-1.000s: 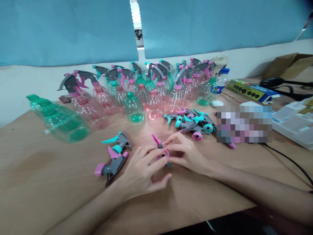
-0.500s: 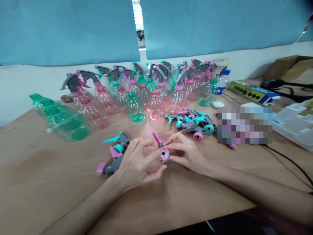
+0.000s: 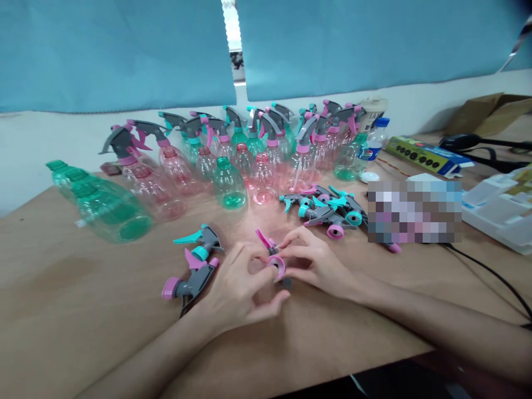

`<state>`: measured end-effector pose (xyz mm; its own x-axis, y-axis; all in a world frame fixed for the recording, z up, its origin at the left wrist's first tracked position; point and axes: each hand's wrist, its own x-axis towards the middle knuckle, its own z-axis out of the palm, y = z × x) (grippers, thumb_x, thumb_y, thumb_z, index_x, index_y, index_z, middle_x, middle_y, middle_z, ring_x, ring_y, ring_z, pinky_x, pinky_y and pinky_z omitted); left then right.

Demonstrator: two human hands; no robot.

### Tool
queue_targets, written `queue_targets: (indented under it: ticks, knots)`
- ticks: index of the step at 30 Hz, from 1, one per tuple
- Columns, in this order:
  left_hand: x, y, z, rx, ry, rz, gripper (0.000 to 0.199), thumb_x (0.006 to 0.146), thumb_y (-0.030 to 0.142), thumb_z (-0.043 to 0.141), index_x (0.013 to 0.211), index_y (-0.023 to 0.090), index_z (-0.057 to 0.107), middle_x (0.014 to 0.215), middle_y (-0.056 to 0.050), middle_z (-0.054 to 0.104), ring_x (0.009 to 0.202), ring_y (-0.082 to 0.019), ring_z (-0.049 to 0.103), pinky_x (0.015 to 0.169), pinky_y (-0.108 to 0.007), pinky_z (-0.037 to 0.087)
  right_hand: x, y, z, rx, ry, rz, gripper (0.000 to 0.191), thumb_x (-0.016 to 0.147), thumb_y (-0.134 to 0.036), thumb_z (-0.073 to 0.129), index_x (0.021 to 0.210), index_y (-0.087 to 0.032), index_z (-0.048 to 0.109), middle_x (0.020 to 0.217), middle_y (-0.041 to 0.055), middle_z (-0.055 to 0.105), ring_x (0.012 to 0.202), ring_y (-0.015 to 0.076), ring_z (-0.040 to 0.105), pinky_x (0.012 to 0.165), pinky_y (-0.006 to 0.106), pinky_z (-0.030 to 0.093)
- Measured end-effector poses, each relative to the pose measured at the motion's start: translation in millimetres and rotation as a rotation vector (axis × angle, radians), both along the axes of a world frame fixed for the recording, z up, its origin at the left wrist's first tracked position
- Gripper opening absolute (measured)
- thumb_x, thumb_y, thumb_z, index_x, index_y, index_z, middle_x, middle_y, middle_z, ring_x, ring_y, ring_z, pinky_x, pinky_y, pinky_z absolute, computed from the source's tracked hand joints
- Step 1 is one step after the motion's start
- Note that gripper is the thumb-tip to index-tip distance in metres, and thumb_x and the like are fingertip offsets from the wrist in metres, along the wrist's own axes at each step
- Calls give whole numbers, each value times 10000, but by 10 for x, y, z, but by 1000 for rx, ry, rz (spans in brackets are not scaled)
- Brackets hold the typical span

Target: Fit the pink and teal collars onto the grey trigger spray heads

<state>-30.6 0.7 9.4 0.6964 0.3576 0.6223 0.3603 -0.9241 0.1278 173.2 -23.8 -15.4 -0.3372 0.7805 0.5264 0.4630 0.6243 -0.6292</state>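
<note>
Between my two hands is a spray trigger head (image 3: 276,266) with a pink collar and pink lever, the collar's opening facing me. My left hand (image 3: 245,282) has its fingertips on the collar, the thumb at the rim. From the other side my right hand (image 3: 318,263) pinches the head's grey body, which the fingers partly hide. Beside my left hand lie a turquoise-and-grey trigger head (image 3: 205,244) and a pink-and-grey trigger head (image 3: 191,282). A pile of loose trigger heads (image 3: 324,210) lies beyond my right hand.
Rows of clear pink and green bottles, such as a green bottle (image 3: 229,185), stand at the back, many with triggers fitted. Green bottles (image 3: 112,213) stand at left. On the right are a yellow-blue box (image 3: 426,157), a clear plastic case (image 3: 499,213) and a black cable (image 3: 494,271).
The pink collar has tilted and shifted slightly left and down. My left thumb has come over its opening, and the lower left fingers have dropped away from it.
</note>
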Motion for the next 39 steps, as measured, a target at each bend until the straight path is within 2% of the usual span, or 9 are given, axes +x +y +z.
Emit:
queue_targets:
  ticks: [2, 6, 11, 16, 21, 24, 28, 32, 39]
  knots:
    - [-4, -4, 2, 3, 0, -23, 186, 781, 303, 619, 936, 202, 639, 925, -70, 540, 840, -207, 503, 726, -351, 458, 2, 3, 5, 3, -3, -3, 161, 805, -236, 669, 965, -231, 678, 989, 63, 570, 982, 211, 552, 841, 402, 491]
    - [-10, 2, 16, 30, -39, 50, 173, 771, 266, 633, 925, 190, 652, 898, -74, 535, 822, -208, 492, 714, -347, 453, 3, 5, 1, 0, 1, -18, 161, 795, -241, 680, 954, -216, 680, 998, 67, 567, 982, 211, 551, 839, 397, 490]
    - [4, -16, 16, -83, -7, -36, 196, 781, 300, 628, 946, 195, 645, 933, -70, 538, 857, -209, 494, 727, -344, 463, -4, -1, -18, 0, -11, 6, 159, 803, -251, 672, 959, -220, 683, 1006, 68, 564, 1000, 211, 544, 853, 396, 482]
    - [7, 10, 6, -23, -26, 51, 165, 785, 245, 631, 940, 188, 634, 894, -65, 525, 823, -198, 480, 694, -327, 453, -11, 5, -27, 1, 4, 3, 148, 796, -236, 679, 939, -198, 675, 1003, 74, 561, 998, 210, 548, 853, 393, 484]
    - [22, -33, -7, -100, -12, -25, 183, 802, 273, 611, 964, 191, 624, 924, -72, 552, 821, -197, 493, 687, -326, 465, 5, 9, -23, 3, -5, -9, 174, 806, -243, 668, 976, -206, 660, 1030, 72, 559, 1022, 213, 546, 874, 404, 484]
    - [16, -43, 8, -125, -45, 25, 198, 840, 211, 573, 1036, 199, 595, 947, -66, 551, 858, -192, 508, 729, -325, 472, 11, 16, 4, 13, -2, -21, 164, 805, -234, 665, 964, -195, 655, 1062, 82, 545, 1049, 211, 538, 900, 401, 479]
    - [-13, -9, 51, -75, -132, 89, 148, 866, 177, 535, 1008, 197, 571, 923, -50, 535, 866, -188, 524, 762, -339, 471, 40, 38, 77, 46, -41, -58, 164, 806, -267, 657, 959, -211, 642, 1158, 92, 513, 1129, 231, 504, 951, 443, 457]
    - [-31, -8, 61, -59, -125, 86, 118, 874, 159, 522, 978, 193, 565, 923, -47, 542, 863, -178, 538, 768, -327, 478, 218, 43, 197, 129, -121, -131, 171, 808, -279, 646, 960, -205, 617, 1214, 110, 497, 1180, 260, 474, 971, 485, 435]
    - [21, -53, -8, -163, 13, 63, 123, 885, 174, 481, 965, 184, 573, 975, -72, 580, 899, -186, 592, 773, -329, 517, 877, 133, 497, 245, -436, -329, 160, 818, -305, 619, 933, -195, 634, 1245, 133, 491, 1174, 312, 473, 945, 505, 429]
